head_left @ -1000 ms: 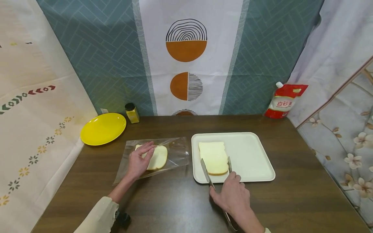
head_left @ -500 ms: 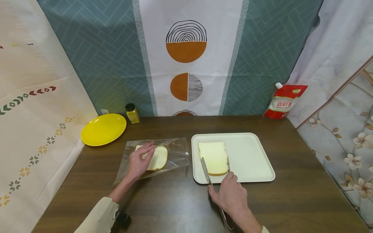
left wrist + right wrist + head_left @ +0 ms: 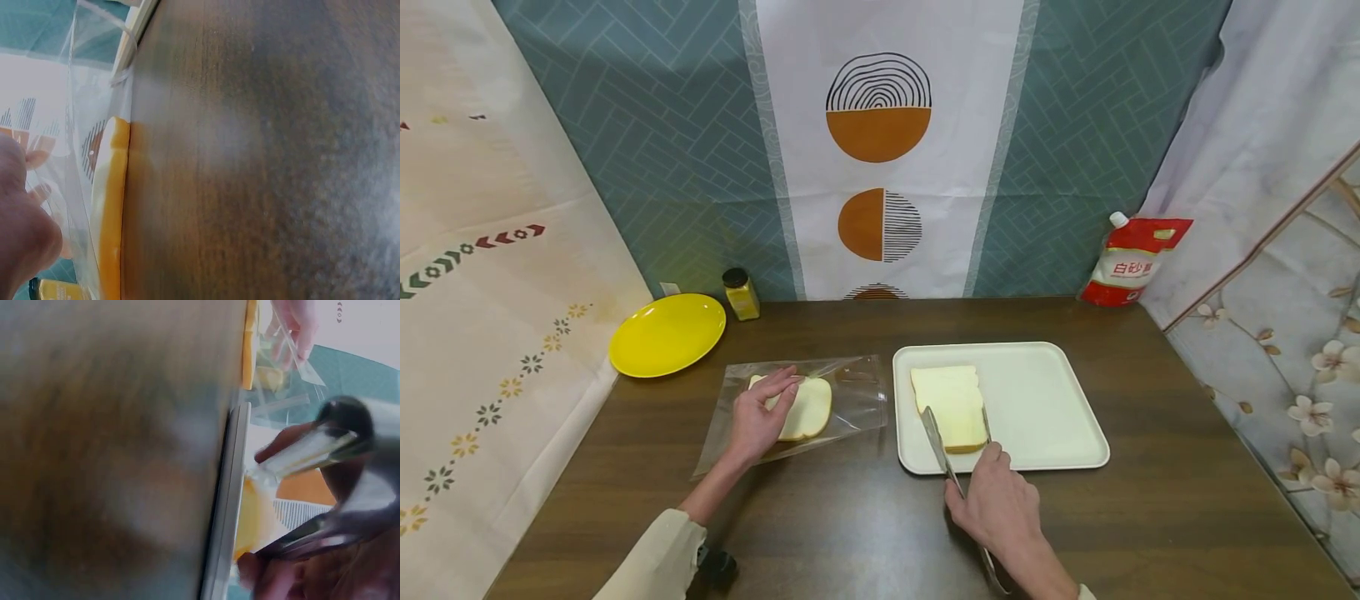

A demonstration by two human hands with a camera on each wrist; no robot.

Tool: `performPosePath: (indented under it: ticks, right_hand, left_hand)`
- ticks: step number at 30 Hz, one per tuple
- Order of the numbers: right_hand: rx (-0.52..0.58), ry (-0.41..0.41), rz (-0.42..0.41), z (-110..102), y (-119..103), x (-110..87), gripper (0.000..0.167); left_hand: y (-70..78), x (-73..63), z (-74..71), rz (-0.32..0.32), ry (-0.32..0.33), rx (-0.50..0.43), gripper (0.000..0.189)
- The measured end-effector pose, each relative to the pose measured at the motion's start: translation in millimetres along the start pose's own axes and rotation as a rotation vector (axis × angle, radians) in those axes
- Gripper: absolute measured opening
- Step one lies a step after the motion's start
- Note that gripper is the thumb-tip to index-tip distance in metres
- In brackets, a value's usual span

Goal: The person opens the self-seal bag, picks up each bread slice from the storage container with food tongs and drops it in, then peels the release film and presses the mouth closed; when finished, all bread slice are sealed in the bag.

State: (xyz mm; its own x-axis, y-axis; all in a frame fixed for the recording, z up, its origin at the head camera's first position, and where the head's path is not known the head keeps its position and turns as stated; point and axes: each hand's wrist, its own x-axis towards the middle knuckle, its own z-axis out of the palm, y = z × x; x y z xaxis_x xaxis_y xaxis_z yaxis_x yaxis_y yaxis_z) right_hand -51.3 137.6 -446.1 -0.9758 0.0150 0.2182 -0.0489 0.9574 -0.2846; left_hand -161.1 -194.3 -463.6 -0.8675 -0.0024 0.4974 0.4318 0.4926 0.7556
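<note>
My right hand (image 3: 998, 504) grips metal tongs (image 3: 942, 442), whose two arms stand at either side of a bread slice (image 3: 951, 404) on the white tray (image 3: 1037, 408). The left arm of the tongs overlaps the slice's lower left edge; the other runs along its right edge. In the right wrist view the tongs (image 3: 369, 494) blur in front of the slice (image 3: 250, 515). My left hand (image 3: 762, 412) pinches the upper film of a clear plastic bag (image 3: 857, 400). Inside the bag another bread slice (image 3: 811, 408) lies flat, partly hidden by the hand; its crust (image 3: 112, 206) shows in the left wrist view.
A yellow plate (image 3: 667, 335) sits at the back left, with a yellow black-capped jar (image 3: 741, 293) beside it. At the back right corner a red and white spouted pouch (image 3: 1131, 262) leans against the curtain. Everything stands on a dark wooden table (image 3: 842, 525).
The tongs have narrowed on the slice on the tray: their right arm has come in to its edge and their left arm has shifted right. My left hand stays in place on the bag.
</note>
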Motion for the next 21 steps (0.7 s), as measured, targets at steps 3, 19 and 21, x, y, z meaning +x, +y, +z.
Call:
performPosePath:
  ticks: [3, 19, 21]
  right_hand:
    - [0.006, 0.0, -0.016, -1.3, 2.3, -0.9, 0.044]
    - [0.003, -0.059, -0.029, -12.4, 26.1, 0.7, 0.045]
    - [0.008, -0.062, -0.031, -14.2, 30.2, 1.0, 0.046]
  left_hand:
    - [-0.2, -0.3, 0.3, -0.001, 0.001, 0.002, 0.016]
    - [0.3, 1.4, -0.6, -0.004, 0.012, 0.017, 0.015]
    - [0.4, 1.5, -0.9, -0.005, 0.01, 0.017, 0.015]
